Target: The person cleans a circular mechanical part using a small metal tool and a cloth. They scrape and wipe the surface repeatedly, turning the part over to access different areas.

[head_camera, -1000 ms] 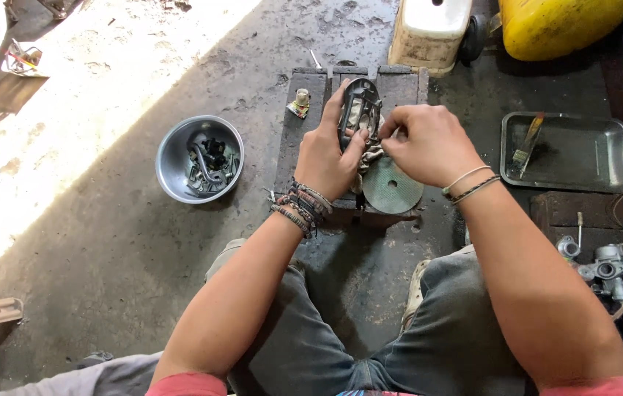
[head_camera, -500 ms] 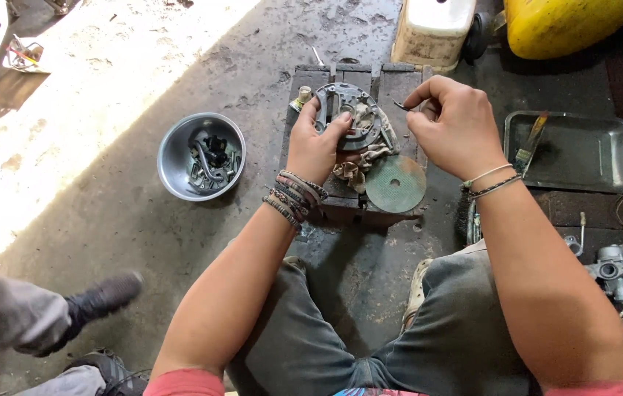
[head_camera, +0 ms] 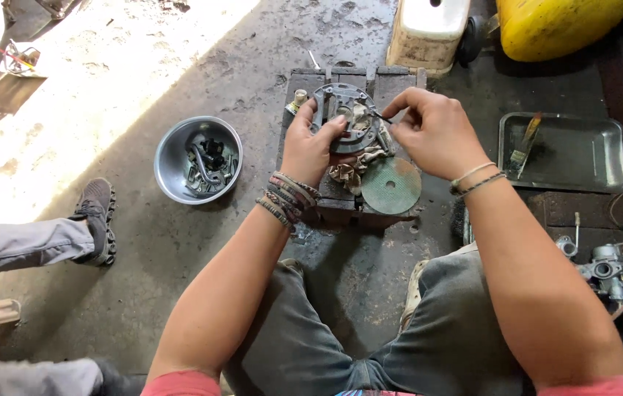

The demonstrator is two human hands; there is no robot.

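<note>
My left hand (head_camera: 311, 147) grips a round grey metal engine part (head_camera: 346, 117) and holds it up over a dark wooden block (head_camera: 341, 205). My right hand (head_camera: 432, 132) pinches a thin dark wire or tool tip (head_camera: 379, 114) against the part's right side. A dirty rag (head_camera: 352, 172) and a flat green abrasive disc (head_camera: 391, 185) lie on the block just below both hands. Bracelets circle both wrists.
A steel bowl (head_camera: 172, 172) of small metal parts sits left. A metal tray (head_camera: 590, 169) with a brush (head_camera: 524, 147) is right, carburettor parts (head_camera: 619, 275) lower right. A white container (head_camera: 429, 29) and yellow tank (head_camera: 553, 26) stand behind. Another person's leg and shoe (head_camera: 95, 220) are at left.
My hands lifted the round part off the block and turned it face up. Another person's leg and shoe came in from the left and moved nearer the bowl.
</note>
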